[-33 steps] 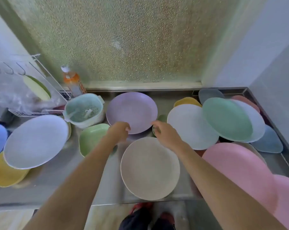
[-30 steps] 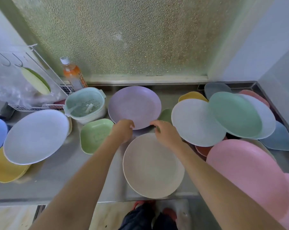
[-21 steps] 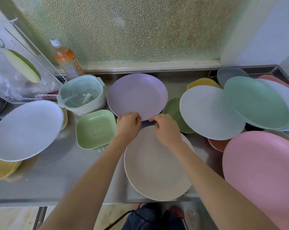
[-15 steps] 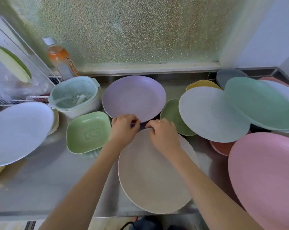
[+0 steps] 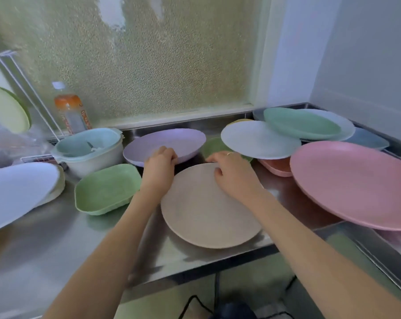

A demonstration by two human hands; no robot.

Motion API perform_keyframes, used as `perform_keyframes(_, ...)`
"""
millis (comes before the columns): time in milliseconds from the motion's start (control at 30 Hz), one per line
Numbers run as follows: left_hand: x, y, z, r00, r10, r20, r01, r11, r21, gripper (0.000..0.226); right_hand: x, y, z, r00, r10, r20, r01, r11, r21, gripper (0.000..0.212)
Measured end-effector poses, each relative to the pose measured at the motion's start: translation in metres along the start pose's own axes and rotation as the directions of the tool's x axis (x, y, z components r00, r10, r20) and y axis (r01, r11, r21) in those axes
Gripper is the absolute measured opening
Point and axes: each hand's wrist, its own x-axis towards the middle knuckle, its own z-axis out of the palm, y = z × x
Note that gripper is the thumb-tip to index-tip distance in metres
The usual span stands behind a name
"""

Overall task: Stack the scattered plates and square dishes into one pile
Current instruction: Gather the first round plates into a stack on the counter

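Observation:
A beige round plate (image 5: 206, 210) lies on the steel counter (image 5: 45, 245) in front of me. Behind it stands a purple plate (image 5: 171, 140). My left hand (image 5: 159, 165) curls over the purple plate's near rim. My right hand (image 5: 231, 173) grips the beige plate's far edge, thumb on top. A green square dish (image 5: 105, 192) sits to the left. On the right, a pale plate (image 5: 257, 139) and a mint plate (image 5: 300, 122) overlap other dishes, with a small green plate (image 5: 212, 145) partly hidden beneath. A big pink plate (image 5: 356, 183) is near right, a white plate (image 5: 15, 192) far left.
A teal-and-white strainer bowl (image 5: 89, 150) and an orange-capped bottle (image 5: 71, 113) stand at the back left beside a wire rack (image 5: 22, 72). A salmon dish (image 5: 275, 166) and a blue-grey dish (image 5: 367, 140) lie under the right-hand plates. The counter's front edge runs just below the beige plate.
My view has dropped lower and closer to the counter. My right hand has shifted from the purple plate's rim onto the beige plate's far edge; the left hand stays at the purple plate.

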Motion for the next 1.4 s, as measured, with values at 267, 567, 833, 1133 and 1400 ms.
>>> perform_keyframes(267,-0.028,0.011,-0.029,0.979,0.150,-0.139,-0.158,0.986,-0.046,0.009,-0.083,0.043,-0.057,0.873,0.289,-0.393,-0.431,0.833,-0.345,0.050)
perform_keyframes(567,-0.062,0.013,-0.026,0.971,0.209,-0.117,-0.223,0.967,-0.120,0.005,-0.097,0.055,-0.047,0.766,0.540,-0.349,-0.640,0.585,-0.499,0.022)
perform_keyframes(833,-0.055,0.005,-0.019,0.978,0.191,-0.087,-0.205,0.958,-0.201,0.010,-0.093,0.063,-0.031,0.719,0.479,-0.503,-0.691,0.568,-0.447,0.023)
perform_keyframes(1133,-0.053,0.004,-0.019,0.983,0.172,-0.057,-0.181,0.950,-0.254,0.034,-0.074,0.037,-0.023,0.716,0.140,-0.684,-0.520,0.761,-0.389,0.036)
perform_keyframes(1400,-0.056,0.003,-0.025,0.963,0.267,-0.022,-0.266,0.941,-0.210,0.034,-0.019,-0.037,-0.009,0.880,-0.069,-0.470,-0.084,0.951,-0.297,0.040)
